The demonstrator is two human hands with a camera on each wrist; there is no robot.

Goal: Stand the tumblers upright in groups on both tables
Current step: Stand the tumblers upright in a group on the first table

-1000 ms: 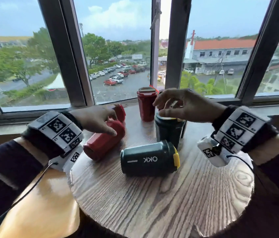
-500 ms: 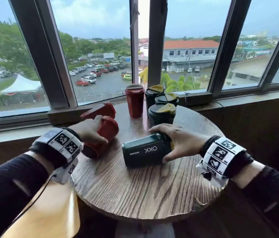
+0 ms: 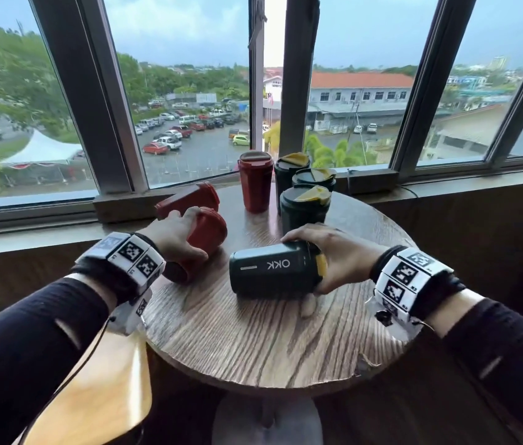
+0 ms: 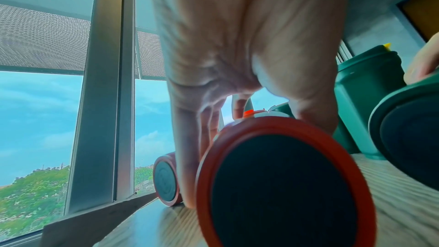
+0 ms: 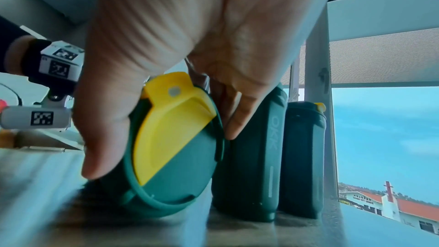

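Observation:
On the round wooden table point(image 3: 253, 342) a dark green tumbler point(image 3: 269, 271) with a yellow lid flap point(image 5: 171, 119) lies on its side. My right hand point(image 3: 327, 252) grips its lid end, thumb below and fingers over the top. My left hand point(image 3: 176, 236) grips a red tumbler point(image 3: 208, 232), also on its side, its dark base point(image 4: 282, 191) filling the left wrist view. A second red tumbler point(image 3: 189, 199) lies behind it. One red tumbler point(image 3: 255, 181) and three green ones point(image 3: 305, 203) stand upright at the back.
The window sill point(image 3: 60, 220) and glass run close behind the table. A yellow wooden chair seat point(image 3: 99, 390) sits at the lower left beside the table edge. A dark wall panel point(image 3: 478, 226) lies to the right.
My right hand came down from the upright green tumblers and took hold of the lying green one. My left hand stayed on the lying red tumbler. The head view shifted back.

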